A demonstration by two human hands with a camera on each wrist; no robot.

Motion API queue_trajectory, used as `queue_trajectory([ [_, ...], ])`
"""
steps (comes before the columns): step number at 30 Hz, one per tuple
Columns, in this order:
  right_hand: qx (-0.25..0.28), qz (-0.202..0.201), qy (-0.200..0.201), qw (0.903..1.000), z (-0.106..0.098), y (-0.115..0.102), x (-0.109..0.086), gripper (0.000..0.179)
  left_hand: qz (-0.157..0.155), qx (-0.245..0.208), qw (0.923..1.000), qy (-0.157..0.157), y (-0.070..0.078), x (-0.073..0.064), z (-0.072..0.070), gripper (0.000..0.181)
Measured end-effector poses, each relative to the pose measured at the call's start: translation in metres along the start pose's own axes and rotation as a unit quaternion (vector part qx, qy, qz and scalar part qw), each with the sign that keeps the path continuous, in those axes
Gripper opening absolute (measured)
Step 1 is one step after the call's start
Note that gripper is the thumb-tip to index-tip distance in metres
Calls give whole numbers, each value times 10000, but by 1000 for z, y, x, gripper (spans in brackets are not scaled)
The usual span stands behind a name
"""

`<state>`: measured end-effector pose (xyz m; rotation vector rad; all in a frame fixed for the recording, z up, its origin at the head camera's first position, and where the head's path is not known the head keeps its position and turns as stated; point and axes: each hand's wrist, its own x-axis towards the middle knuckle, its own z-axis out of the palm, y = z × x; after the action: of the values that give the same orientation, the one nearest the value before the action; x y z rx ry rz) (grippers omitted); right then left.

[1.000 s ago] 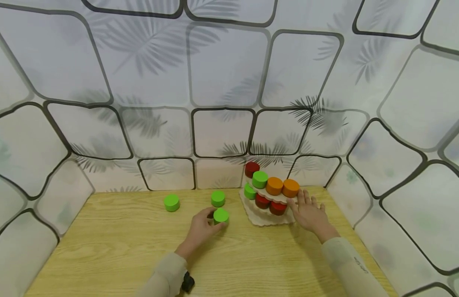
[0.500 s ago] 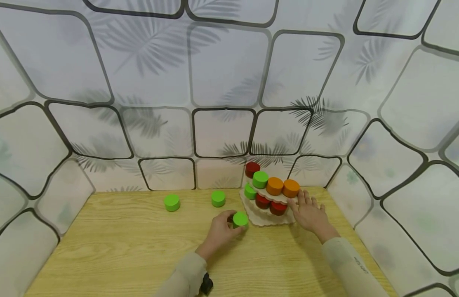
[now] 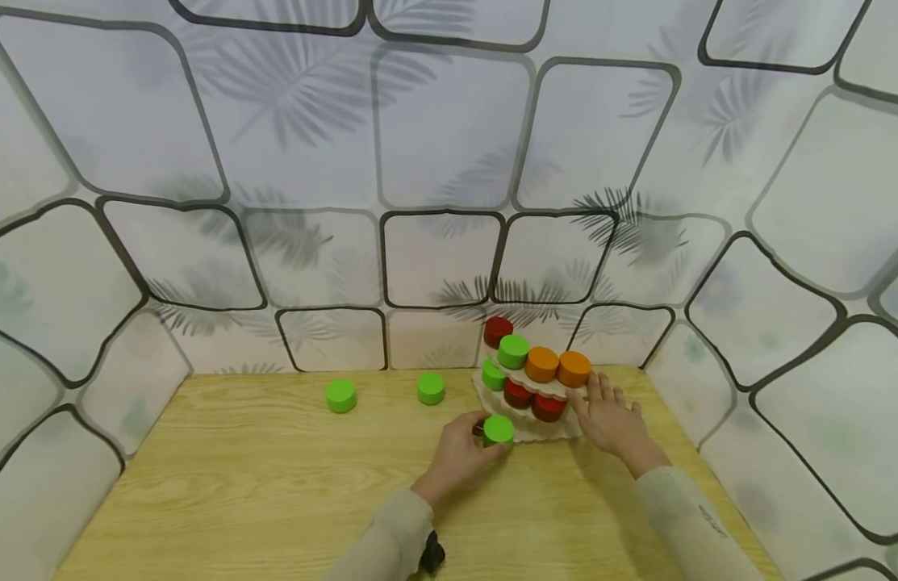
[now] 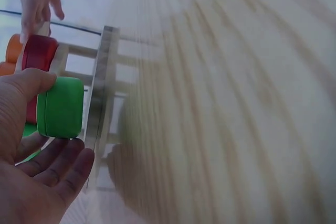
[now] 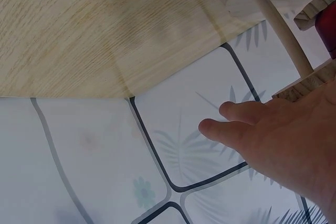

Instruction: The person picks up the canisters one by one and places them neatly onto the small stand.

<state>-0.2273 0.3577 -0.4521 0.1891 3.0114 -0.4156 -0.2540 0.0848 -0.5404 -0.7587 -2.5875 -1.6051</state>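
My left hand [image 3: 463, 453] pinches a green round tin [image 3: 499, 430] between thumb and fingers, at the front left edge of a tiered wooden stand [image 3: 533, 430]. The left wrist view shows the lid seam of this green tin [image 4: 64, 107], close to a red tin [image 4: 41, 52]. On the lower tier sit a green tin [image 3: 494, 374] and two red tins [image 3: 548, 407]. The tier above bears a green tin [image 3: 513, 352] and two orange tins [image 3: 542, 364]. My right hand [image 3: 614, 424] has its fingers extended and touches the stand's right edge.
Two loose green tins [image 3: 341, 395] lie on the wooden table [image 3: 260, 476] left of the stand. Another red tin [image 3: 498, 332] sits high at the stand's back left. Patterned cloth walls [image 3: 441, 258] enclose the table at back and sides.
My left hand has carried the green tin rightward, from beside a loose green tin to the stand's front left edge. The right hand has stayed at the stand.
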Motion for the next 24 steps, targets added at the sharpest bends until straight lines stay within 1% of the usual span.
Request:
queue_trajectory([
  [9, 56, 34, -52, 10000, -1, 0, 1, 94, 31, 271, 9996, -59, 1, 8, 17, 53],
  [19, 23, 39, -71, 10000, 0, 0, 1, 94, 45, 198, 9998, 6, 5, 13, 27, 59],
  [24, 40, 43, -66, 10000, 0, 0, 1, 93, 140, 67, 9999, 39, 5, 16, 33, 55],
])
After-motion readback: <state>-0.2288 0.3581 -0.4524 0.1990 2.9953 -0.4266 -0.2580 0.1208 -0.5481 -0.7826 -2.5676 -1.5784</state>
